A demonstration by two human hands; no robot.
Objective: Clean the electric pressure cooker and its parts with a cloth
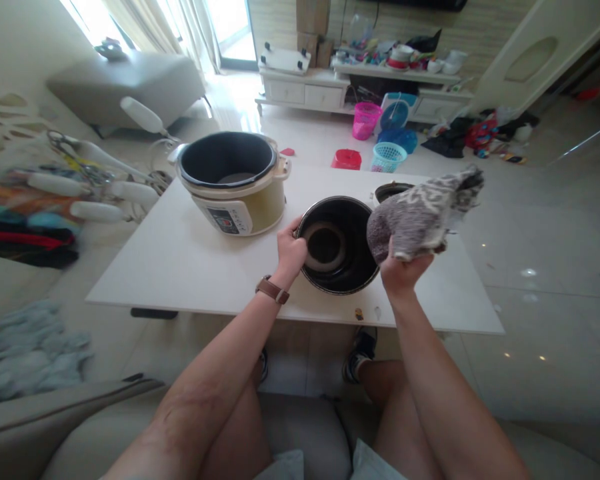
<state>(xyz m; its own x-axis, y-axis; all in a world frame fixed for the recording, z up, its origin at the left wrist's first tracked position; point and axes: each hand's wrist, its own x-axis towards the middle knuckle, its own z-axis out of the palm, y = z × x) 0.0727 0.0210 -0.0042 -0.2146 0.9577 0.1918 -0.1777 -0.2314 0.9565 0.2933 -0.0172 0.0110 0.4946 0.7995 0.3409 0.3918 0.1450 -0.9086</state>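
Note:
My left hand (291, 252) grips the rim of a dark inner pot (353, 257), which is tilted so its inside faces me above the white table. In my right hand (405, 272) is a bunched grey patterned cloth (410, 220), held up beside the pot's right rim. A cooker body (240, 207) with a front control panel stands on the table to the left, its top uncovered and its inside dark. Behind the cloth, a round dark-topped thing (393, 191) is partly hidden, so its kind is unclear.
The white table (180, 273) carries small scraps (359, 313) near its front edge. White-handled objects (130, 193) stand off its left side. Beyond it on the floor are a pink basket (366, 121), a light blue basket (389, 157) and a red stool-like thing (347, 159).

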